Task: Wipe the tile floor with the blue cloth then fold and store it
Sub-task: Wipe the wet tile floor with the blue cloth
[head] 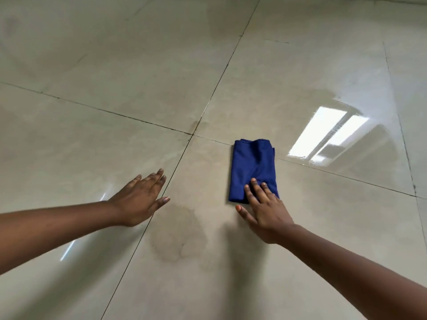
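A blue cloth, folded into a narrow rectangle, lies flat on the glossy beige tile floor a little right of centre. My right hand is spread flat, its fingertips resting on the cloth's near edge while the thumb lies on the tile beside it. It grips nothing. My left hand hovers flat and open over the floor well to the left of the cloth, fingers apart, holding nothing.
Dark grout lines cross just left of the cloth's far end. A faint damp patch marks the tile between my hands. A bright window reflection shines on the floor to the right.
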